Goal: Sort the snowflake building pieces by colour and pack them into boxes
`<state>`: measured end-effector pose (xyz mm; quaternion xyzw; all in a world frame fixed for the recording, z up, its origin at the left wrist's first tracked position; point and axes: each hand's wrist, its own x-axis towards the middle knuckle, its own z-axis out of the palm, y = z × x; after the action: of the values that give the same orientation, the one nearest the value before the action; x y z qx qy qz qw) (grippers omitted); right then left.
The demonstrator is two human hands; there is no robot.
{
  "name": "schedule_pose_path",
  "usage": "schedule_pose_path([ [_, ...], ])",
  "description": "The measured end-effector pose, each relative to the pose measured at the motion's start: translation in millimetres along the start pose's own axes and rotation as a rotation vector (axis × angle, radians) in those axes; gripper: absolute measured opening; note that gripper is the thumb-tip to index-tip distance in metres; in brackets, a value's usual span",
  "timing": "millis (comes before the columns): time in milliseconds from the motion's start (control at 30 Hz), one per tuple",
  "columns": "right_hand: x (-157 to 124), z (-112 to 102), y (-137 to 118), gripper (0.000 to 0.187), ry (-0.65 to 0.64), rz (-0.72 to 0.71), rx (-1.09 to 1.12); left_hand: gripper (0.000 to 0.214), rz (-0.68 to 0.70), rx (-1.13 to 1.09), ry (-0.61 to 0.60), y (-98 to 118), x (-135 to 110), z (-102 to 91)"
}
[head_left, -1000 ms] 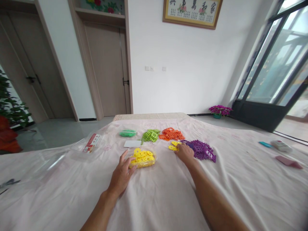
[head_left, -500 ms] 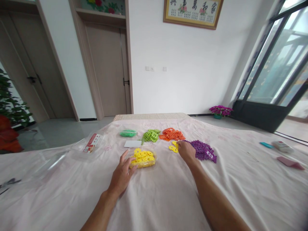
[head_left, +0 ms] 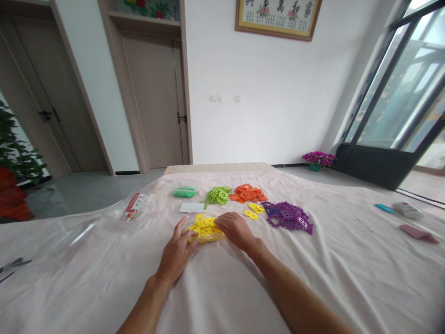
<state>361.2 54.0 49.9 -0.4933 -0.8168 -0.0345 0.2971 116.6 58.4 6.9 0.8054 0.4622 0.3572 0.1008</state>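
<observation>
A clear plastic box point(head_left: 206, 239) filled with yellow snowflake-shaped plastic pieces point(head_left: 202, 224) rests on the cloth before me. My left hand point(head_left: 179, 246) grips the box's left side, thumb at the front and fingers along the rim. Over the right end of the box is my right hand point(head_left: 238, 230), fingers together and touching the yellow pieces; anything held under them is hidden. A few loose yellow discs point(head_left: 251, 214) lie on the cloth beyond the right hand. Next to them spreads a pile of purple pieces point(head_left: 290, 216).
Light green pieces point(head_left: 219, 195) and orange pieces point(head_left: 248, 193) lie in piles behind the box. A container of green pieces point(head_left: 185, 191) and a white card point(head_left: 192, 207) are at the back left. Clear lids, one labelled point(head_left: 135, 207), lie left. A pink item point(head_left: 419, 233) is far right.
My right hand has moved left from the loose yellow discs beside the purple pile to the right end of the box. My left hand has stayed on the box.
</observation>
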Motion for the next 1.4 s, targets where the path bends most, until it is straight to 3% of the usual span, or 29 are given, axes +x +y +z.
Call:
schedule_pose_path([
  [100,-2,-3,7,0.031,0.050,0.028,0.026,0.021,0.029,0.037,0.032,-1,0,0.1],
  [300,-6,-16,33,0.030,0.108,0.302,-0.086,0.024,-0.043,0.051,0.187,-8,2,-2.5],
  [500,-11,-21,57,0.029,0.083,0.551,-0.184,0.018,0.106,0.075,0.058,-4,1,0.1],
  [633,-14,-31,72,0.030,0.071,0.631,-0.225,0.015,0.110,0.079,0.074,-3,1,-0.1],
  [833,-20,-51,91,0.029,-0.074,0.842,-0.256,0.016,0.088,0.100,0.115,-3,1,0.6],
  [1000,-26,-54,102,0.027,-0.208,0.866,-0.270,0.014,0.072,0.064,0.132,-5,0,2.7],
  [1100,-29,-46,104,0.041,-0.279,0.861,-0.310,0.022,0.027,0.045,0.171,-7,1,2.0],
  [1200,-30,-36,102,0.052,-0.246,0.812,-0.366,0.032,-0.028,0.039,0.164,-8,1,1.6],
  [1400,-31,-26,98,0.027,-0.273,0.690,-0.455,0.030,-0.054,0.024,0.103,-8,1,3.0],
])
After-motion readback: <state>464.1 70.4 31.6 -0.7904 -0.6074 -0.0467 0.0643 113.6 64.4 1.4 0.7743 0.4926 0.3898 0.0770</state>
